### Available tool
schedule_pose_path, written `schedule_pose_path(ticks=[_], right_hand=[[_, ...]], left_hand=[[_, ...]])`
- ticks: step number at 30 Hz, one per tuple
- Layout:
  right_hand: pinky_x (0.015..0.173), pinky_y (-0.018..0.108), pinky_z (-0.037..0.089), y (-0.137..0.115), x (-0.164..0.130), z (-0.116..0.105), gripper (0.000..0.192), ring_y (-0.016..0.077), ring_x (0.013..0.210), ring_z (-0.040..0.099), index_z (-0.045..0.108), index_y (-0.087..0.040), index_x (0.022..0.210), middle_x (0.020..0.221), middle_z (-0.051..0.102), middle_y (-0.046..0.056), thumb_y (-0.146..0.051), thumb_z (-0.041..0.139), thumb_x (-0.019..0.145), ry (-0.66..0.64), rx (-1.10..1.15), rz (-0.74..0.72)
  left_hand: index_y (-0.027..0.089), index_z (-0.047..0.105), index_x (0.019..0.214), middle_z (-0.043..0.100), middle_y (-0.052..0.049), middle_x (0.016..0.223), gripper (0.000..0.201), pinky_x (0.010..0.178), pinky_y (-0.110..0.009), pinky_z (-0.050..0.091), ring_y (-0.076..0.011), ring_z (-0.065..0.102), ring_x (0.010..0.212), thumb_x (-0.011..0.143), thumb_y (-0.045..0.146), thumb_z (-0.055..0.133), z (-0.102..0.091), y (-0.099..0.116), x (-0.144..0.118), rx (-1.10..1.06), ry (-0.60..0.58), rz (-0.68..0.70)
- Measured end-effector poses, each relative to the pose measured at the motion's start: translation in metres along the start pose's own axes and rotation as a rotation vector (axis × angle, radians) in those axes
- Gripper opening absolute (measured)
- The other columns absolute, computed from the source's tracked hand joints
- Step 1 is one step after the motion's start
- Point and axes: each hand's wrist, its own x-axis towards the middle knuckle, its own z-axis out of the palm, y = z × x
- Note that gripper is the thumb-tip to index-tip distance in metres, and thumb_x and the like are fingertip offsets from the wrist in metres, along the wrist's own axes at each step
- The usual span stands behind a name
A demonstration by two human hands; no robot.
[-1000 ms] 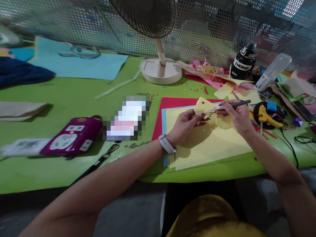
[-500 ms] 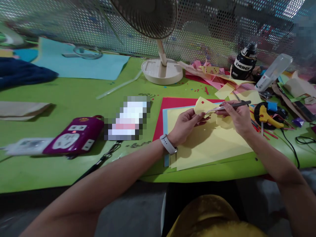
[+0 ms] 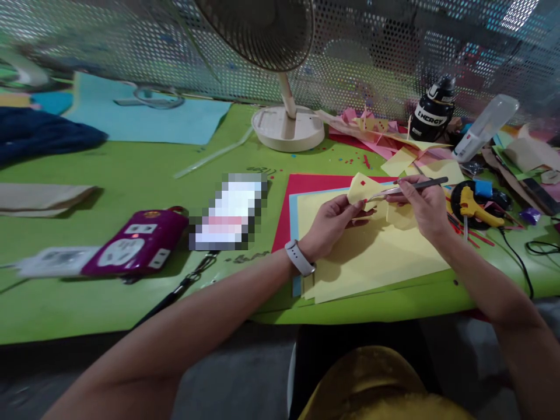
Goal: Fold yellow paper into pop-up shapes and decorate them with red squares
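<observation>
So we've got a small yellow paper piece (image 3: 364, 188) pinched in our left hand (image 3: 332, 224), held up just above the big yellow sheet (image 3: 376, 251) that sits on a light blue sheet and a red sheet (image 3: 301, 184) on the green table (image 3: 109, 175). There's 1 tiny red square (image 3: 362, 183) on the piece. Our right hand (image 3: 422, 207) is closed around a pair of tweezers (image 3: 406, 188), and the tips reach across to the paper piece's right edge; whether they're actually nipping the paper or just touching it is too small to tell. Our fingers hide the lower part of the piece, so its full shape is hard to make out. Right of the hands there's a yellow glue gun (image 3: 476, 207) with its cord trailing off the table edge, then a black bottle (image 3: 433, 111) and a clear bottle (image 3: 483, 128) lying tilted behind a messy pile of paper scraps (image 3: 385, 137). A white fan (image 3: 280, 70) stands further back, its top cut off by the frame. Left of us sits a purple power strip (image 3: 135, 242), and next to it something pixelated that we can't identify. Compared with 0.5 s ago, basically nothing's changed: same grip on both sides, hands maybe a hair higher, and the view nudged slightly.
</observation>
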Motion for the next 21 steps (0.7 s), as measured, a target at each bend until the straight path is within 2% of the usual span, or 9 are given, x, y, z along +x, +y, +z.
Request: schedule_pose_path(ticks=[5,10,21], right_hand=[[0.056,0.022,0.058,-0.008,0.003,-0.002,0.046,0.0171,0.068,0.077,0.057,-0.021,0.094,0.073,0.074,0.000,-0.059,0.077,0.076,0.037,0.012,-0.046],[0.056,0.023,0.058,-0.012,0.002,-0.002,0.045,0.0162,0.067,0.076,0.055,-0.023,0.094,0.073,0.072,-0.002,-0.059,0.076,0.078,0.045,-0.008,-0.073],[0.064,0.026,0.062,-0.014,0.000,-0.001,0.047,0.0181,0.075,0.077,0.053,-0.023,0.092,0.077,0.072,0.000,-0.063,0.074,0.078,0.011,-0.023,-0.096]], left_hand=[[0.017,0.067,0.102,0.077,-0.010,0.105,0.043,0.085,-0.037,0.060,-0.0255,0.074,0.102,0.077,0.049,0.081,0.002,0.002,-0.003,0.057,-0.011,-0.012],[0.017,0.067,0.098,0.077,-0.010,0.102,0.045,0.082,-0.036,0.061,-0.0266,0.074,0.100,0.074,0.052,0.082,0.003,0.003,-0.005,0.077,-0.027,-0.012],[0.017,0.067,0.093,0.077,-0.009,0.097,0.045,0.085,-0.038,0.061,-0.0264,0.075,0.099,0.072,0.054,0.083,0.003,0.003,-0.005,0.091,-0.033,-0.012]])
